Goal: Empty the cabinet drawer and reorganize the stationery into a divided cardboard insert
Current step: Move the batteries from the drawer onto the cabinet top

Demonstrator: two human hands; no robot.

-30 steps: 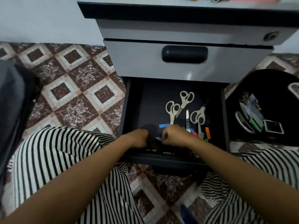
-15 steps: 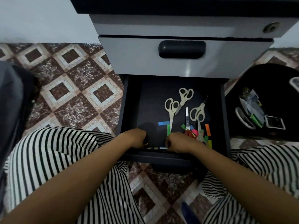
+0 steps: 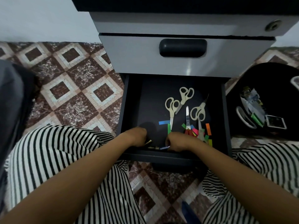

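A thin pen (image 3: 157, 148) lies crosswise along the drawer (image 3: 129, 110) front, between both hands. The right hand (image 3: 176, 141) pinches its blue end; the left hand (image 3: 137, 137) is curled over a brass-tipped piece, its grip unclear.

Both forearms reaching forward and down, converging. Left hand (image 3: 137, 136) curling, knuckles up, fingers tucked under. Right hand (image 3: 177, 141) curling likewise, just beside it, fingertips hidden. Hands apart, not touching.

You face a grey cabinet (image 3: 161, 62) against a pale wall (image 3: 40, 18), on a floor (image 3: 72, 86) of brown-and-cream diamond tiles; light is dim.
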